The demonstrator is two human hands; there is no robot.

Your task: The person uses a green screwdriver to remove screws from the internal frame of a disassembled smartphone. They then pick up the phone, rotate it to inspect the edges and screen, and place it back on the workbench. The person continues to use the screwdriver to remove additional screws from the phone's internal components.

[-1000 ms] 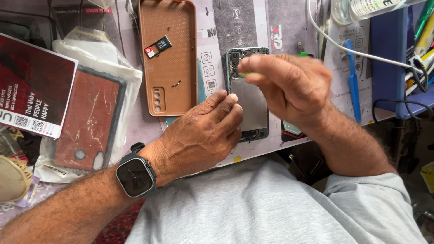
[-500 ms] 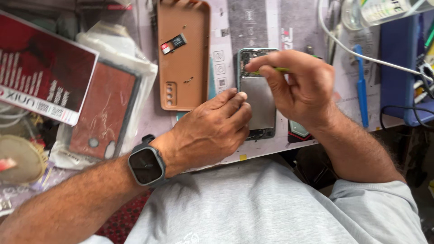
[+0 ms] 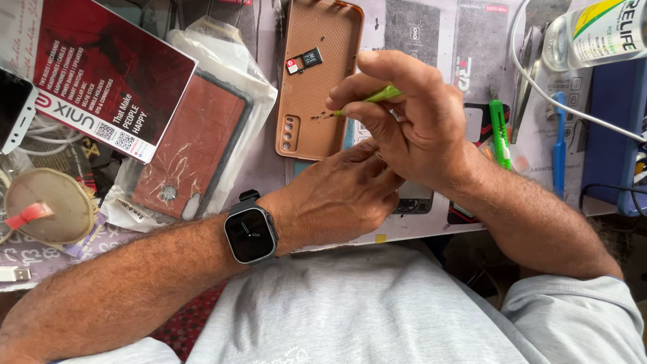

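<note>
One head-worn camera looks steeply down, close over the person's lap and cluttered worktable (image 3: 431, 232).

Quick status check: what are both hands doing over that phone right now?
Right hand pinches a thin green tool, tip raised. Left hand presses on the opened phone, mostly hidden beneath. Tan phone case lies just beyond.

— What is lying on the workbench (image 3: 431, 232)?
— A printed repair mat (image 3: 431, 27) is covering it, daylight is falling evenly, and clutter is crowding the nine o'clock side.
— And at three o'clock?
— A blue box (image 3: 610, 135) is sitting there.
</note>
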